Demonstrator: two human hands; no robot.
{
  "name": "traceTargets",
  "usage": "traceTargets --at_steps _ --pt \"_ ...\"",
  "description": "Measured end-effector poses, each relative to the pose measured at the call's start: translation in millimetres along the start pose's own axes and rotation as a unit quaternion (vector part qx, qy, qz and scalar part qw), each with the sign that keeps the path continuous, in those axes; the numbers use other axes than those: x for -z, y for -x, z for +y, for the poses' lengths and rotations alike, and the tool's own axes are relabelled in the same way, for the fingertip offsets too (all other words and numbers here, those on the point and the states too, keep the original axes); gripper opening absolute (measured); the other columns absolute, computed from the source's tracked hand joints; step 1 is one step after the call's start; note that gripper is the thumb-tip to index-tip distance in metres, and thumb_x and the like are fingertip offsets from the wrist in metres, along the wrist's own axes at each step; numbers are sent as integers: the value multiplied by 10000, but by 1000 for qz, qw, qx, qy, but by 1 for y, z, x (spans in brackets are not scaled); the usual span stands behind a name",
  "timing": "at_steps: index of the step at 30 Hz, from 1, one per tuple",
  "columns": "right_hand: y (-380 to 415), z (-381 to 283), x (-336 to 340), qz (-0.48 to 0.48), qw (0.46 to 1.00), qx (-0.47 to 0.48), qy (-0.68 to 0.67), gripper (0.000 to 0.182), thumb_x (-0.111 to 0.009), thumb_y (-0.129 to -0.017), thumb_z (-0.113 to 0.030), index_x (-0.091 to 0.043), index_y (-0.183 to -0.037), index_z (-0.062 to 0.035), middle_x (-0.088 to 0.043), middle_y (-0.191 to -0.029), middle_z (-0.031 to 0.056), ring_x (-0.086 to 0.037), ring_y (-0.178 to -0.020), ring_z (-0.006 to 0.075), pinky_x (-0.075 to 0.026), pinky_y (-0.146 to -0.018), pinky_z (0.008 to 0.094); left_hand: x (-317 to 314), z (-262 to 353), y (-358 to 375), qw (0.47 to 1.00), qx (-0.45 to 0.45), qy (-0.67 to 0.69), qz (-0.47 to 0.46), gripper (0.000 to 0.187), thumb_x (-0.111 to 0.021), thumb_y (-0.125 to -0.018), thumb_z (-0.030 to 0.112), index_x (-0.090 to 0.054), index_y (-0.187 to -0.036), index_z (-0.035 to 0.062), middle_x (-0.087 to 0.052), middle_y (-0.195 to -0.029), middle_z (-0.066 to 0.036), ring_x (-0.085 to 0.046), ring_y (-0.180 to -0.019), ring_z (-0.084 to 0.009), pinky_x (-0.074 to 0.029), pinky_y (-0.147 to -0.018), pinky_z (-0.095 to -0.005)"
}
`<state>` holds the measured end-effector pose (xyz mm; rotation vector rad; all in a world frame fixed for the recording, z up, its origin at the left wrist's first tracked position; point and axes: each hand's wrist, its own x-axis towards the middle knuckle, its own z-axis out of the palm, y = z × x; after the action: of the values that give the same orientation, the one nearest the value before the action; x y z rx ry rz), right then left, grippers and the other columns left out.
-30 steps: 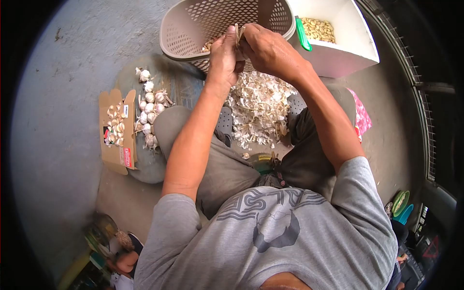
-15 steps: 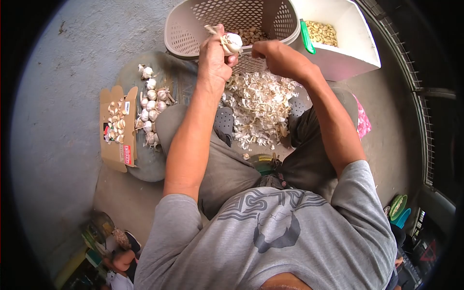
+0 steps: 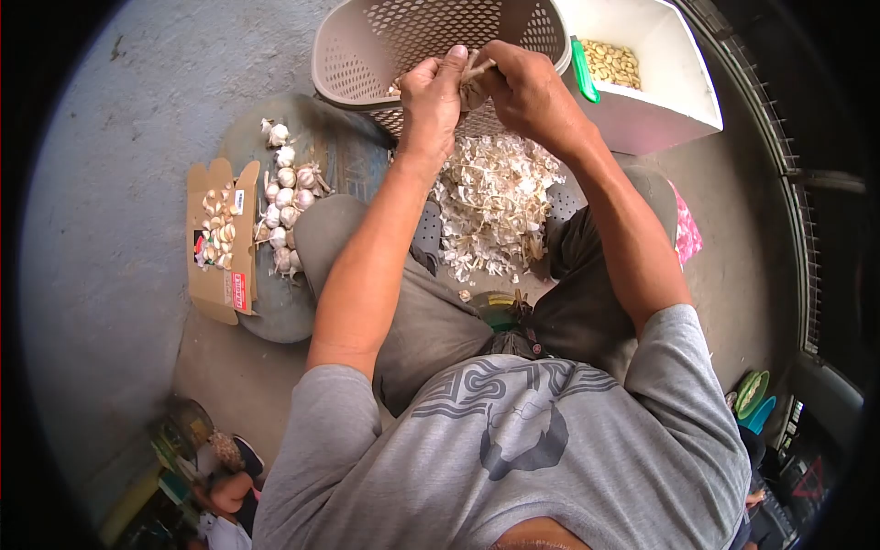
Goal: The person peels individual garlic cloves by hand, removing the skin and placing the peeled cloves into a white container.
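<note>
My left hand [image 3: 433,99] and my right hand [image 3: 527,90] meet over the near rim of a beige perforated basket [image 3: 367,50]. Both grip one garlic bulb [image 3: 475,81], which shows only as a pale patch between the fingers. Peeled cloves lie inside the basket, mostly hidden by my hands. Below my hands a heap of white garlic skins [image 3: 492,202] covers the ground between my feet.
Whole garlic bulbs [image 3: 284,197] lie on a round grey mat at the left, beside an open cardboard box [image 3: 220,243] of skins. A white tub [image 3: 655,87] with peeled cloves stands at the right of the basket. Another person's hand [image 3: 229,490] shows at the bottom left.
Half a second ago my left hand held the bulb up, clearly visible, and my right hand was apart from it. Now both hands have closed together on the bulb.
</note>
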<state>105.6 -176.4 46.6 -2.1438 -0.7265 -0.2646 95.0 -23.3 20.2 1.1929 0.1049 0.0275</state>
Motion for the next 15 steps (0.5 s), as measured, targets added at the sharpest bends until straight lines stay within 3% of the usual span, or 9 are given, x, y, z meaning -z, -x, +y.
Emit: traceTargets --at_steps 2,5,6,9,10,13,14,15 --pt "-3 3 7 6 999 -36 35 162 -649 -998 -151 -649 -1025 9 -708 -904 136 -689 -675 230 -544 -610 359 -1 9 3 999 54 9 1 341 -676 -998 406 -623 -871 95 -618 -688 9 -542 -497 -46 -363 -369 -203" --pt "-4 12 9 -54 965 -176 -189 263 -584 -1060 -264 -632 -1124 -13 -708 -904 106 -689 -670 172 -559 -575 316 3 6 -1 1000 15 -26 -3 359 -656 -1008 430 -625 -911 85 -618 -687 2 -545 -496 -44 -341 -339 -201" --pt "-4 -2 10 -72 942 -180 -275 338 -566 -1068 -318 -612 -1142 8 -695 -851 111 -678 -644 142 -555 -535 315 4 4 -4 999 13 -42 -8 387 -616 -1025 458 -625 -970 76 -626 -690 -3 -548 -498 -50 -376 -369 -206" --pt "-4 -4 -6 -125 947 -146 -256 361 -577 -1061 -337 -596 -1180 3 -685 -846 110 -648 -592 149 -544 -503 309 -5 -8 -9 998 -24 34 41 442 -561 -1040 503 -618 -1011 66 -652 -721 -25 -604 -546 -86 -476 -439 -224" --pt "-3 -3 -9 -113 950 -138 -256 362 -578 -1060 -333 -592 -1177 9 -682 -837 113 -634 -574 148 -537 -491 311 0 -6 -6 999 -3 27 24 483 -523 -1048 527 -623 -983 58 -675 -758 -50 -676 -630 -144 -584 -551 -280" --pt "-5 -9 -11 -56 951 -181 -244 378 -582 -1056 -328 -579 -1187 26 -684 -830 118 -627 -557 142 -527 -474 305 22 0 -7 994 49 -12 -98 494 -502 -1052 539 -632 -953 72 -689 -788 -63 -666 -622 -154 -564 -517 -296" --pt "-6 -3 -15 -45 947 -174 -265 385 -586 -1053 -327 -565 -1159 42 -674 -805 123 -650 -605 181 -552 -536 338 8 -13 -6 1000 25 8 13 480 -489 -1060 528 -643 -939 90 -669 -760 -43 -585 -540 -126 -447 -431 -283" --pt "-6 1 -22 -13 964 -125 -232 389 -583 -1054 -336 -564 -1142 42 -679 -813 133 -665 -638 199 -559 -573 355 8 -10 -6 999 32 8 12 463 -483 -1064 512 -638 -933 96 -653 -745 -34 -565 -528 -120 -427 -423 -280"
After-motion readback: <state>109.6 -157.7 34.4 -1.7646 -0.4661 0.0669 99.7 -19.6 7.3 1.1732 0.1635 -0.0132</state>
